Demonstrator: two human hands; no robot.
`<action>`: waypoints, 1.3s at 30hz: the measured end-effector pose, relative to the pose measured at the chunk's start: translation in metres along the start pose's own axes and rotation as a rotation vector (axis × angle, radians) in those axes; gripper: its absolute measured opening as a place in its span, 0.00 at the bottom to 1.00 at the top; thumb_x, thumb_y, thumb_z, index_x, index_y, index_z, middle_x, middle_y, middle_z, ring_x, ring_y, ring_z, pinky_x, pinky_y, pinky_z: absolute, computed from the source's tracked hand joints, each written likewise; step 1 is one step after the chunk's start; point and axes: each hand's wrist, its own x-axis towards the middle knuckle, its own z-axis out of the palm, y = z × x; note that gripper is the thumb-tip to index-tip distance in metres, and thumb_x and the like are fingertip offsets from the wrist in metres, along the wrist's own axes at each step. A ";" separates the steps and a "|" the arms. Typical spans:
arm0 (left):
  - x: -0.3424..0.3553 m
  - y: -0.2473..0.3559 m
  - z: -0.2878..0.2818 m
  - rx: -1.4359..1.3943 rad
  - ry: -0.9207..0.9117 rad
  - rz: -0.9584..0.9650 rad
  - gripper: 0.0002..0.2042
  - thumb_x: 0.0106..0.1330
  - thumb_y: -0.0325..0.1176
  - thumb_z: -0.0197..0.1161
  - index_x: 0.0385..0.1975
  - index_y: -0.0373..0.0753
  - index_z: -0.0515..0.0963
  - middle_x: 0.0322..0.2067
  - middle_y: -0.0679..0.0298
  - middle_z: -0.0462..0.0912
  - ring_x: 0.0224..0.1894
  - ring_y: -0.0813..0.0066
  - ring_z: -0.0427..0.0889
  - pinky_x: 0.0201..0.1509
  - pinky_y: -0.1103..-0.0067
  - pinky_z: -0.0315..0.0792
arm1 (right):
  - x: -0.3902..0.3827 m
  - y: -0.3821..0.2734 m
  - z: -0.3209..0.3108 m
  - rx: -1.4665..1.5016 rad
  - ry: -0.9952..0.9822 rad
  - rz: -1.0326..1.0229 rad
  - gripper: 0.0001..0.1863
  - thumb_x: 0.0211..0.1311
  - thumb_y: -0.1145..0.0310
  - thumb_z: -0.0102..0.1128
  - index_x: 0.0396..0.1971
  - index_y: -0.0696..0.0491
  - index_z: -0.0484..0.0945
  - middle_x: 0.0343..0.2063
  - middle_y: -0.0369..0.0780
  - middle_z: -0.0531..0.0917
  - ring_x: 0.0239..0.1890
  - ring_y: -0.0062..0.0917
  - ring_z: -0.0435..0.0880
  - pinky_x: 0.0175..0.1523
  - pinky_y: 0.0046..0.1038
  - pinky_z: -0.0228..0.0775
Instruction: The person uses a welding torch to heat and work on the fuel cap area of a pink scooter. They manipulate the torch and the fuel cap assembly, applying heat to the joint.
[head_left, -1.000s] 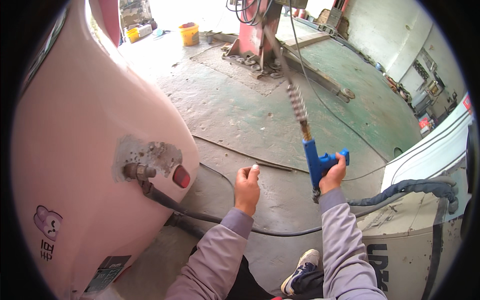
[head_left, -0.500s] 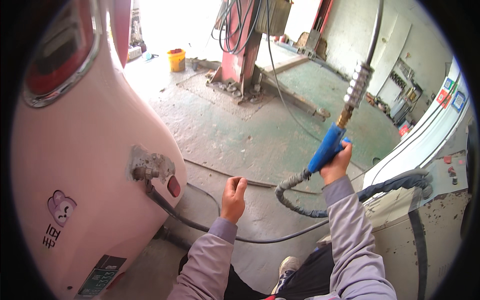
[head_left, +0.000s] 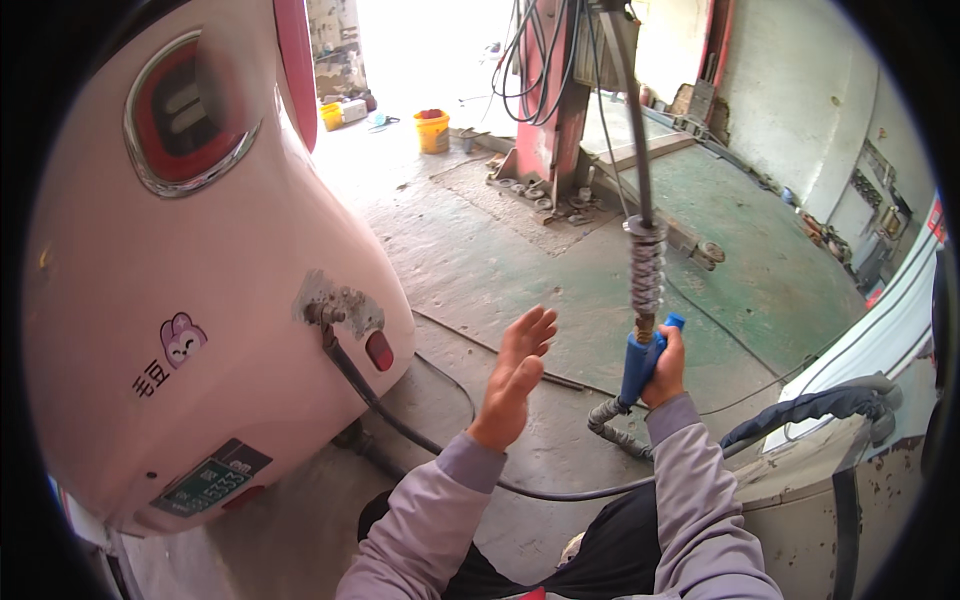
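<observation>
My right hand [head_left: 665, 370] grips a blue-handled tool [head_left: 640, 362] whose spring-wrapped hose [head_left: 646, 265] runs straight up out of view. A grey corrugated hose [head_left: 612, 422] curls down from the handle's lower end. My left hand [head_left: 515, 375] is raised with flat, open fingers and holds nothing, about a hand's width left of the blue handle. To its left stands the pink rear body of a scooter [head_left: 180, 300], with a patchy damaged spot [head_left: 335, 300] and a black cable [head_left: 370, 390] hanging from it.
A red lift column [head_left: 550, 90] draped with cables stands on the green concrete floor behind. A yellow bucket [head_left: 432, 130] sits far back. A white vehicle body with a black wrapped hose [head_left: 810, 410] is at the right. A thin rod [head_left: 490, 348] lies on the floor.
My right hand has swung the blue tool upright, so the hose now hangs straight above it. My left hand has risen and opened flat. The view has tilted up toward the scooter's tail light.
</observation>
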 end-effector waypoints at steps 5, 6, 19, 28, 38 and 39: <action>0.028 0.010 0.053 -0.186 0.062 0.090 0.41 0.73 0.60 0.49 0.76 0.36 0.47 0.73 0.51 0.58 0.75 0.60 0.57 0.78 0.64 0.41 | 0.009 0.019 0.004 -0.217 0.248 -0.091 0.13 0.63 0.54 0.57 0.28 0.48 0.75 0.25 0.35 0.79 0.25 0.23 0.80 0.32 0.28 0.74; 0.032 0.013 0.059 -0.180 0.088 0.178 0.41 0.73 0.59 0.49 0.76 0.36 0.48 0.73 0.51 0.59 0.74 0.59 0.58 0.78 0.64 0.43 | 0.012 0.018 0.006 -0.284 0.338 -0.122 0.13 0.63 0.54 0.58 0.27 0.47 0.74 0.24 0.34 0.78 0.25 0.22 0.80 0.32 0.29 0.74; 0.063 -0.022 0.100 -0.624 0.285 0.015 0.07 0.76 0.36 0.58 0.42 0.40 0.74 0.42 0.59 0.81 0.49 0.66 0.80 0.59 0.65 0.73 | 0.017 -0.092 -0.005 -0.511 0.553 -0.974 0.27 0.64 0.57 0.68 0.50 0.63 0.70 0.31 0.40 0.82 0.25 0.24 0.81 0.31 0.26 0.74; 0.020 -0.062 0.064 -0.425 0.347 -0.447 0.22 0.78 0.50 0.49 0.34 0.36 0.76 0.37 0.57 0.81 0.42 0.70 0.79 0.52 0.70 0.73 | 0.054 -0.025 -0.099 -1.056 0.265 -0.413 0.31 0.59 0.56 0.70 0.55 0.63 0.73 0.43 0.44 0.81 0.44 0.30 0.80 0.53 0.30 0.71; -0.001 -0.096 0.028 -0.194 0.291 -0.581 0.28 0.80 0.50 0.40 0.29 0.35 0.81 0.29 0.63 0.81 0.34 0.78 0.74 0.45 0.78 0.68 | -0.004 -0.028 -0.134 -1.147 0.058 -0.055 0.46 0.51 0.59 0.76 0.67 0.59 0.61 0.52 0.42 0.74 0.52 0.28 0.75 0.62 0.31 0.66; -0.004 -0.095 0.025 -0.190 0.288 -0.577 0.28 0.80 0.50 0.41 0.29 0.35 0.81 0.28 0.64 0.81 0.34 0.78 0.74 0.45 0.78 0.68 | -0.011 -0.029 -0.134 -1.169 0.045 -0.037 0.48 0.50 0.58 0.77 0.67 0.58 0.60 0.52 0.42 0.74 0.52 0.28 0.75 0.62 0.31 0.66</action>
